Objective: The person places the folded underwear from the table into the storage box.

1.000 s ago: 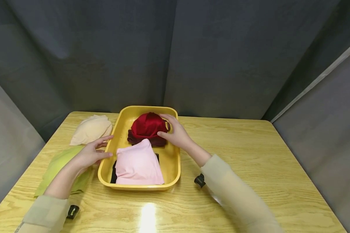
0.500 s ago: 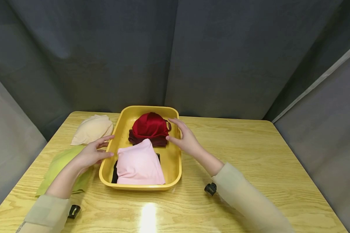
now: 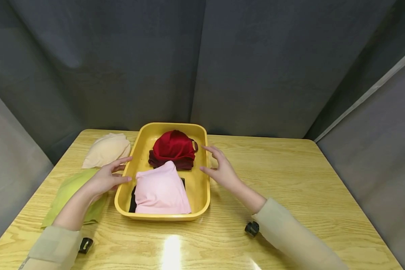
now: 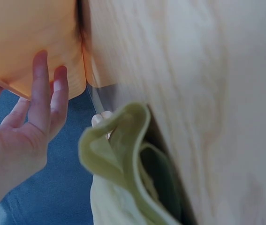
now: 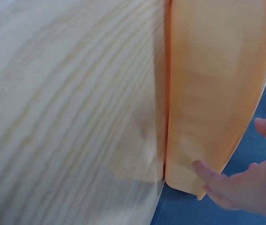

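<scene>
A yellow tray holds a folded red satin bra at its far end and a folded pink bra at its near end. Something black shows from under the pink one. At the tray's left rim is my left hand, its fingers loosely extended. In the left wrist view its fingers lie against the tray's outer wall. My right hand has its fingertips by the right rim and holds nothing. From the right wrist, a finger appears close to the outer wall; contact is unclear.
Left of the tray, a beige bra and a green folded garment lie on the wooden table. The left forearm passes over the green one. Dark grey curtains hang behind the table.
My right hand has drawn back from the red bra, moving right and nearer, out to the tray's right rim. The left hand and both bras in the tray have hardly moved.
</scene>
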Demonstrator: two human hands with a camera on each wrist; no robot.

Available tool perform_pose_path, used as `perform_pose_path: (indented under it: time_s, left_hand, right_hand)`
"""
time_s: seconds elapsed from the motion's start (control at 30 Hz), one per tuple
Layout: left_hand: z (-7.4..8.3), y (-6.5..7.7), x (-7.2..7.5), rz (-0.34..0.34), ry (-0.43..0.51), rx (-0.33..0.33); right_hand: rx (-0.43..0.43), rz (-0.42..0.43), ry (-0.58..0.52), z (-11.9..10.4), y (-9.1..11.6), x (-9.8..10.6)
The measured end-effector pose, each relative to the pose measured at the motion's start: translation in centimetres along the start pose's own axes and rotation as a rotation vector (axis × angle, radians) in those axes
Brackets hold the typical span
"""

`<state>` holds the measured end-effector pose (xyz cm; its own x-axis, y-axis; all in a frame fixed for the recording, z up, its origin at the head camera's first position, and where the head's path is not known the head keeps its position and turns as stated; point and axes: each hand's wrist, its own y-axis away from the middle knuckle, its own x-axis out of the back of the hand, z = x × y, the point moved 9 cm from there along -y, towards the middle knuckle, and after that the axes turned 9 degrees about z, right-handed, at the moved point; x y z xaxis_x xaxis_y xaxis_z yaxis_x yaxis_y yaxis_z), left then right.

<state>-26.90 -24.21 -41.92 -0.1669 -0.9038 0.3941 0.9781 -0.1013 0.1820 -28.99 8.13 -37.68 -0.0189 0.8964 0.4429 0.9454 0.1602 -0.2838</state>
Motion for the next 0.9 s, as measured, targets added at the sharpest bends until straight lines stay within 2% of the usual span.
perform_pose_path:
  time_s: [0.13, 0.7, 0.9]
  left_hand:
    - [0.1, 0.1, -0.1, -0.004, 0.013, -0.002]
    - [0.2, 0.1, -0.1, -0.011, 0.005, -0.014]
    - [0.4, 0.2, -0.1, -0.009, 0.005, -0.011]
  right_hand:
    - [-0.041, -0.026, -0.026, 0.7, 0.4, 0.0]
    - [-0.362, -0.157, -0.245, 3.5, 1.7, -1.7]
    - [-0.413, -0.181, -0.333, 4.0, 1.9, -2.1]
